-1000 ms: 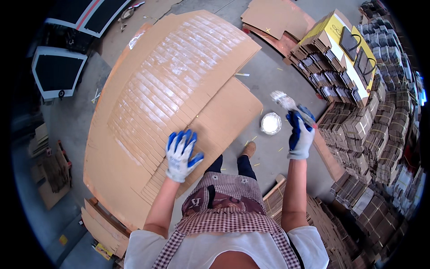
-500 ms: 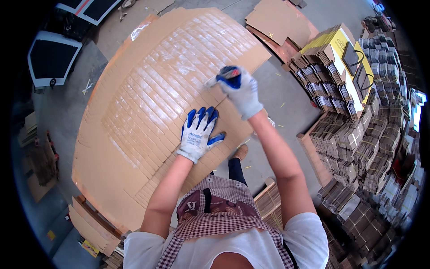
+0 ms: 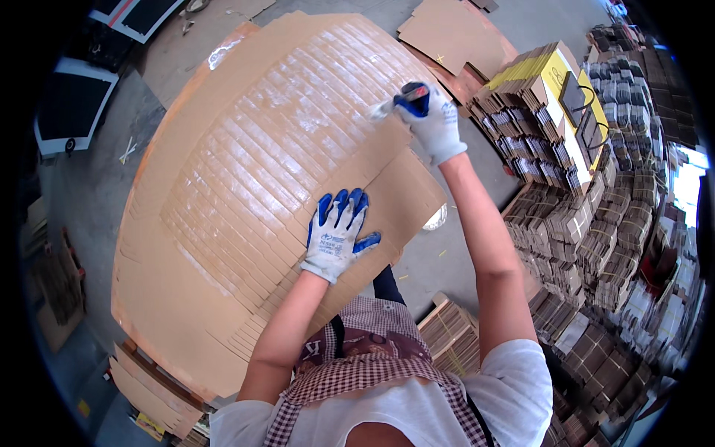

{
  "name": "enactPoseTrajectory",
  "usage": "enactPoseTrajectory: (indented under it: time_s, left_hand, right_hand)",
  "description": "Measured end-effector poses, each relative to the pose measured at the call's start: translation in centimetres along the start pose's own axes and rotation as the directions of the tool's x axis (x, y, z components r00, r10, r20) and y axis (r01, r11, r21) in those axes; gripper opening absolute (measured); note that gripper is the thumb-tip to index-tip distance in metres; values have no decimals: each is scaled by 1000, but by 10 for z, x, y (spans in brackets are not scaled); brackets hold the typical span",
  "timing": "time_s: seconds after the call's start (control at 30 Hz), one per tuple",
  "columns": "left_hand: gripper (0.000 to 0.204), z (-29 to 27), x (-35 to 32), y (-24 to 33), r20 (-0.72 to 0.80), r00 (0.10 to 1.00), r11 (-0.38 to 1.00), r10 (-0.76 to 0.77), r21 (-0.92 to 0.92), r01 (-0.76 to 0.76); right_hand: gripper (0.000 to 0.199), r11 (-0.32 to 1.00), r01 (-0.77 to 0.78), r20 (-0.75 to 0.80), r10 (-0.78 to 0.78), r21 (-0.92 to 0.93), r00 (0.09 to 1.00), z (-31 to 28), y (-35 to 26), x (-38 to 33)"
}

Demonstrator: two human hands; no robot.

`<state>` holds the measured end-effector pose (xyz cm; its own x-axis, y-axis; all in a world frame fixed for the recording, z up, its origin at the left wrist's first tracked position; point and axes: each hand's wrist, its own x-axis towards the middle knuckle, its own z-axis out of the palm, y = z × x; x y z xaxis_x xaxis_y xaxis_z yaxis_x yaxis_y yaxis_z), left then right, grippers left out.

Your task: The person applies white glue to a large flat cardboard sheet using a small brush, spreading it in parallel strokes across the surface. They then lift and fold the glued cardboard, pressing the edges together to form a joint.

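Observation:
A fan of overlapping brown cardboard sheets (image 3: pixel 246 160), streaked with wet-looking white smears, spreads over the table in front of me. My left hand (image 3: pixel 335 235), in a white glove with blue fingertips, lies flat on the near sheets with its fingers spread. Farther right and forward, my gloved right hand (image 3: pixel 432 123) is closed around a brush (image 3: pixel 382 112); its pale end points left, over the right edge of the smeared strips. Most of the brush is hidden in the glove. Unsmeared cardboard (image 3: pixel 402 186) lies between and below the hands, its right corner sticking out past the stack.
Bundled flat cartons (image 3: pixel 573 231) are piled high on the right, beside a stack of yellow-and-white printed boxes (image 3: pixel 555 89). Loose cardboard (image 3: pixel 454 37) lies at the far right. White-framed dark panels (image 3: pixel 74 104) stand at the far left. A wooden crate (image 3: pixel 450 335) sits near my right side.
My right hand has moved right and forward with the brush. A cardboard flap near my left hand now extends farther right. The left hand stays flat, shifted slightly in the picture.

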<state>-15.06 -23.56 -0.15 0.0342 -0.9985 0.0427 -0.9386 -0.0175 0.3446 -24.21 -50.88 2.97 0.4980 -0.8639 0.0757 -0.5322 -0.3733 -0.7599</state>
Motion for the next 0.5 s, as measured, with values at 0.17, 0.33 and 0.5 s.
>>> enactPoseTrajectory:
  time_s: [0.17, 0.33, 0.5]
  left_hand:
    - [77, 1, 0, 0, 11, 1000, 1000, -23, -9, 23]
    - [77, -1, 0, 2, 28, 999, 999, -43, 4, 43]
    - [78, 1, 5, 6, 7, 1000, 1000, 1, 14, -1]
  right_hand:
    - [33, 959, 59, -344, -157, -279, 926, -26, 15, 9]
    - [33, 922, -10, -372, 166, 386, 913, -34, 17, 0]
    - [35, 991, 116, -247, -130, -69, 960, -22, 56, 24]
